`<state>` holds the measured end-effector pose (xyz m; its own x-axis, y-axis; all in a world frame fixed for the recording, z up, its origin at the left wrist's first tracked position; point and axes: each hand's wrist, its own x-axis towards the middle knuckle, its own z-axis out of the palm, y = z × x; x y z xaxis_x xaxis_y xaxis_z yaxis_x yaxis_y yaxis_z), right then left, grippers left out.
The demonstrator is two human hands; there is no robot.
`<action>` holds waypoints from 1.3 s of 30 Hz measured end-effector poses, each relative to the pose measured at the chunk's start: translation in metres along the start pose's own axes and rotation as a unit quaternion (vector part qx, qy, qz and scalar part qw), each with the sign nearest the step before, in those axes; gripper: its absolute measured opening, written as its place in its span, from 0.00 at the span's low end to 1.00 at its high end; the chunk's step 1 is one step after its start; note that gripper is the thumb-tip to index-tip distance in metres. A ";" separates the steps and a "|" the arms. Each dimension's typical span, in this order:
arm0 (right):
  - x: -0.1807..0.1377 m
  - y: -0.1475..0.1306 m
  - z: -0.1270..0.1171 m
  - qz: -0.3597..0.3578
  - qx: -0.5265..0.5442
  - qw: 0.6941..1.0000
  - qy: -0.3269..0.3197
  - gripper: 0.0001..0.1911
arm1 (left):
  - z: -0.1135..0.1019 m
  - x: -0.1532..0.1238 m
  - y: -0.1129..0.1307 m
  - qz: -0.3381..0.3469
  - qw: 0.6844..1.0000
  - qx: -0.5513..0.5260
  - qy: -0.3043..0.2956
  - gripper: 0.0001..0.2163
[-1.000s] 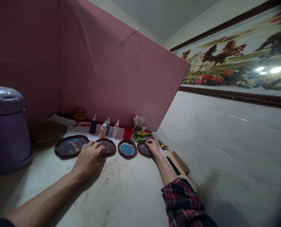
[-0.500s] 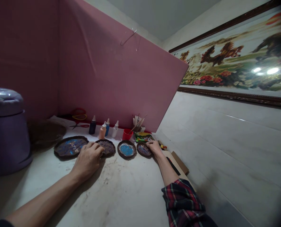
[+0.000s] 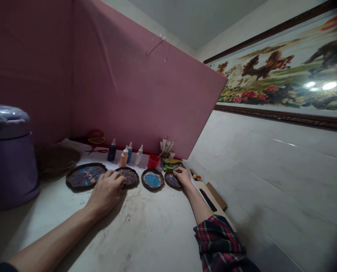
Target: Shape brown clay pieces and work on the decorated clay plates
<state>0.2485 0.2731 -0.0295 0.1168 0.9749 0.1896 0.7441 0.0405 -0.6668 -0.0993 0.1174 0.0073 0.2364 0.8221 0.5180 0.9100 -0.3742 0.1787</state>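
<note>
Four shallow, dark brown, clay-like dishes with raised uneven rims stand in a row. My left hand (image 3: 107, 190) has its fingers curled on the left rim of a purple-brown painted dish (image 3: 131, 177); its fingertips are partly hidden. Left of that hand lies the largest dish (image 3: 85, 176), streaked blue, purple and pale. A dish with a bright blue middle (image 3: 152, 180) sits between my hands, touched by neither. At the right end, my right hand (image 3: 183, 176) pinches the upper right rim of the smallest dish (image 3: 172, 180), which has purple and blue paint.
Behind the dishes stand a dark bottle (image 3: 112, 151), an orange bottle (image 3: 123, 158), a blue bottle (image 3: 129, 151), a white bottle (image 3: 138, 155) and a red cup (image 3: 153, 161) with a brush. Scissors (image 3: 99, 150) lie back left. A purple canister (image 3: 11, 162) blocks the left; a pink board (image 3: 146, 98) rises behind.
My right hand's fingertips have shifted slightly left over the smallest dish's rim. My left hand and the dishes keep their places; the view has moved a little.
</note>
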 end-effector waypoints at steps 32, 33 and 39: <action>0.003 0.004 0.003 -0.002 0.029 0.999 0.028 0.15 | 0.001 -0.001 -0.001 0.006 1.000 0.005 0.006 0.11; 0.003 0.005 0.002 -0.002 0.030 0.999 0.025 0.15 | 0.001 0.000 -0.001 0.006 1.000 0.004 0.006 0.11; 0.002 0.003 0.003 -0.004 0.035 0.999 0.000 0.14 | 0.000 0.000 -0.001 0.006 1.000 0.000 -0.001 0.11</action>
<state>0.2494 0.2757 -0.0334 0.1108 0.9744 0.1956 0.6979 0.0638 -0.7133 -0.0996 0.1176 0.0068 0.2479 0.8183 0.5186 0.9072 -0.3839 0.1721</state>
